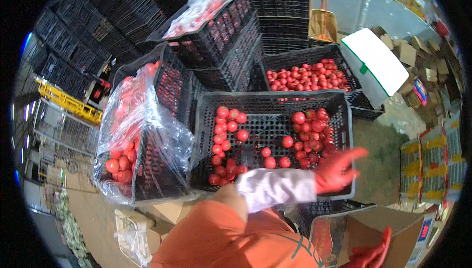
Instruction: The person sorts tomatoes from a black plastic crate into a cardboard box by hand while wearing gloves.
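Note:
My left hand (337, 172), in a red rubber glove with a pale sleeve, reaches across to the right over a black plastic crate (273, 99). Its fingers are apart and slightly blurred, with nothing seen in them, above the crate's right rim. Round red tomatoes (309, 131) cluster at the crate's right side. More tomatoes (221, 139) lie along its left side, and several are loose between. My right hand (370, 255), also red-gloved, is at the lower right over an open cardboard box (387, 220). Its fingers are spread, and no object shows in them; part is hidden.
A plastic-lined crate of tomatoes (125, 164) stands at the left. Another tomato crate (306, 76) is behind, near a white board (376, 61). A lit scale display (424, 230) is beside the box. Stacked black crates (284, 6) stand at the back.

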Action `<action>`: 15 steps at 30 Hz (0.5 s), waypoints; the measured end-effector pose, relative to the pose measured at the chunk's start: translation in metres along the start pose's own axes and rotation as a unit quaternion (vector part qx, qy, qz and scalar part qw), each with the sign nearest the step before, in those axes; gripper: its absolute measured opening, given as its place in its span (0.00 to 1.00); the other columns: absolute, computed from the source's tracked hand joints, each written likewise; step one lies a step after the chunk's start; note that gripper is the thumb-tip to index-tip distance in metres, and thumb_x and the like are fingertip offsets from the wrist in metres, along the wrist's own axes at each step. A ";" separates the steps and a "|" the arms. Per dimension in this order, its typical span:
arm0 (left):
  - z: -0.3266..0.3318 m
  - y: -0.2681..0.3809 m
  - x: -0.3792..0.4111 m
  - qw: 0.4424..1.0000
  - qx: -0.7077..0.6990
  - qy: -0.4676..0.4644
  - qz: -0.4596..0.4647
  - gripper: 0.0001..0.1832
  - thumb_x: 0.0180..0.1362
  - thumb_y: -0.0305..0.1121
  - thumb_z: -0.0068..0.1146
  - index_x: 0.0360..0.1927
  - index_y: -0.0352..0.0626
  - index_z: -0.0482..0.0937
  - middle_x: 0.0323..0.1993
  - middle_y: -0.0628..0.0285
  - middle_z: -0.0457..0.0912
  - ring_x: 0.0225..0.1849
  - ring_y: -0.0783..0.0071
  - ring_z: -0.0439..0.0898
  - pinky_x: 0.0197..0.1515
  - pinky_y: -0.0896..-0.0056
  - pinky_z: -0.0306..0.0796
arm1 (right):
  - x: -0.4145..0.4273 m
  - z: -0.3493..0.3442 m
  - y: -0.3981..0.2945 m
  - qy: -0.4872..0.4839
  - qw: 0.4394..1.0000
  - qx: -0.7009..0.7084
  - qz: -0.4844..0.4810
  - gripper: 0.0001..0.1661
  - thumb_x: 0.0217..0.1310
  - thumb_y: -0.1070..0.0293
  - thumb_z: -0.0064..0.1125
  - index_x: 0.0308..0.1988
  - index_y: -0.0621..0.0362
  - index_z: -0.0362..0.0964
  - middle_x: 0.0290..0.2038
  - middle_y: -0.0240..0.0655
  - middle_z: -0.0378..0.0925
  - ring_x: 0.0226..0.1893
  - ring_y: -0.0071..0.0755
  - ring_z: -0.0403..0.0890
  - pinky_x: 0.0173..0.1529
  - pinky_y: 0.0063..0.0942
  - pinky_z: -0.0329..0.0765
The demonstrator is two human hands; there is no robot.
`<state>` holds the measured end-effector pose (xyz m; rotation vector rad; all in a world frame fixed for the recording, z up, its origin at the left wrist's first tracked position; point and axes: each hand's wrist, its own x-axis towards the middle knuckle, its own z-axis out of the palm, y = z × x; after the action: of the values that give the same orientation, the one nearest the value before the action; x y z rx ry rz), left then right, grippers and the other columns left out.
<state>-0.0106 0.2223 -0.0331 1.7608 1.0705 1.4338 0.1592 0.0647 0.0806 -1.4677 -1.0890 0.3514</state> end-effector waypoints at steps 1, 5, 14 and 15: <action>-0.044 -0.026 -0.019 0.992 0.090 0.021 -0.087 0.31 0.49 0.27 0.63 0.60 0.39 0.70 0.50 0.47 0.78 0.50 0.49 0.78 0.55 0.57 0.71 | 0.003 0.006 0.028 -0.084 0.996 -0.027 -0.017 0.23 0.66 0.71 0.46 0.56 0.72 0.71 0.18 0.33 0.72 0.14 0.21 0.63 0.22 0.18 0.64; -0.197 -0.115 -0.119 0.828 0.438 0.219 -0.273 0.29 0.45 0.28 0.62 0.55 0.45 0.73 0.48 0.49 0.78 0.49 0.48 0.77 0.54 0.51 0.70 | 0.018 0.050 0.027 -0.307 0.950 -0.022 -0.047 0.21 0.69 0.76 0.44 0.59 0.72 0.69 0.22 0.29 0.69 0.20 0.18 0.66 0.25 0.16 0.65; -0.344 -0.224 -0.150 0.746 0.379 0.375 -0.400 0.22 0.54 0.46 0.63 0.43 0.39 0.76 0.34 0.51 0.82 0.37 0.53 0.81 0.42 0.53 0.74 | -0.002 0.125 0.011 -0.389 0.915 -0.080 0.070 0.19 0.73 0.72 0.42 0.57 0.68 0.71 0.26 0.37 0.81 0.20 0.19 0.76 0.23 0.16 0.71; -0.317 -0.204 -0.125 0.761 0.387 0.298 -0.427 0.21 0.53 0.47 0.62 0.41 0.40 0.77 0.35 0.50 0.82 0.37 0.48 0.80 0.42 0.50 0.73 | -0.004 0.128 0.012 -0.381 0.916 -0.101 0.072 0.19 0.73 0.72 0.42 0.57 0.68 0.71 0.26 0.37 0.81 0.20 0.19 0.76 0.23 0.16 0.71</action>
<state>-0.3714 0.2022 -0.1970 0.8715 2.6643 0.9601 0.0659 0.1420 0.0380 -1.6398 -1.6702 1.0008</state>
